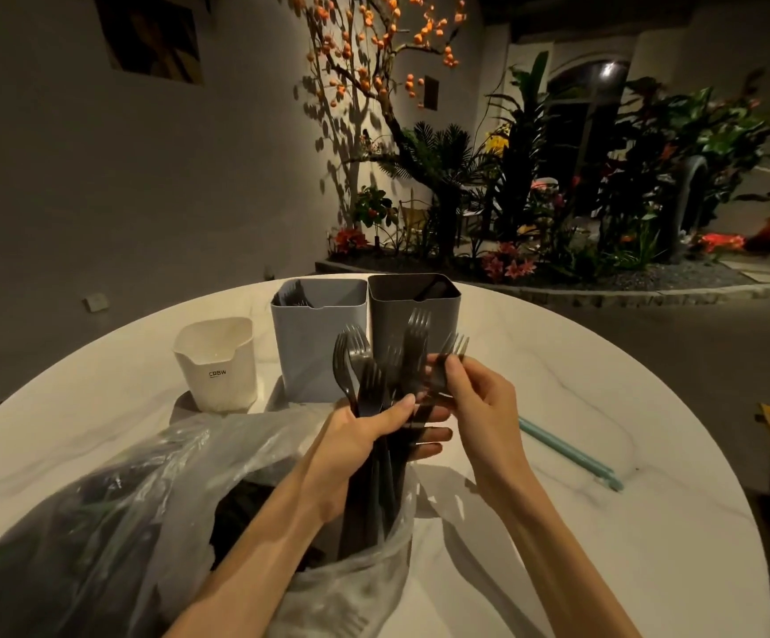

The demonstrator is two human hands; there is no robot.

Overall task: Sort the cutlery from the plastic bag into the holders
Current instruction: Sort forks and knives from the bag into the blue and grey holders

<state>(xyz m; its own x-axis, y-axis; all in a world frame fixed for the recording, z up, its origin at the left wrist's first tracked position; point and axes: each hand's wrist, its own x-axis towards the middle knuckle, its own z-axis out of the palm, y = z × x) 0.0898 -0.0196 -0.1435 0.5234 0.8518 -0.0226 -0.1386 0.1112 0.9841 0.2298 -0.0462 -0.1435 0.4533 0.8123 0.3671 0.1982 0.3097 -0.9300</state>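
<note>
At the centre of the frame the left hand [376, 435] is wrapped around a fanned bundle of black plastic forks [376, 375], tines up, their handles running down into the crumpled clear plastic bag [180, 490] that fills the lower left. The right hand [475, 407] pinches the neck of one fork at the right edge of the fan, thumb and fingertips closed on it, as if to pull it free. Behind the hands, in the upper middle of the frame, stand a light blue square plastic holder [318, 352] with dark cutlery showing at its back corner, a dark grey square plastic holder [413, 310] touching its right side, and a white plastic cup-shaped holder [217, 366] apart to the left, all on a round white marble-patterned table [603, 522]. The risk, as I judge it, is interlocked tines: drawing one fork out may drag its neighbours, loosening the fan so forks slip back into the bag or scatter on the table. A sideways tug could also knock the holders, which stand just behind the tines.
</note>
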